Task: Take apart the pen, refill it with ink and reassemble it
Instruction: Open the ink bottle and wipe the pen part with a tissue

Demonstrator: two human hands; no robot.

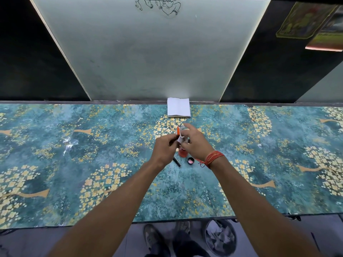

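My left hand (pixel 164 149) grips an orange pen part (pixel 178 131) that sticks up past its fingers. My right hand (pixel 194 142) pinches a small white tissue (pixel 180 139) against that part. Both hands meet above a bottle of red ink (pixel 182 153), which stands on the table partly hidden under them. Its black cap (pixel 190 161) lies open side up just right of the bottle. A black pen piece (pixel 176 161) lies on the table below my left hand.
A stack of white tissues (pixel 178 107) lies at the table's far edge against the wall panel. The table (pixel 92 145) has a teal floral cover. A waste bin (pixel 220 238) with crumpled paper stands on the floor beside my shoes.
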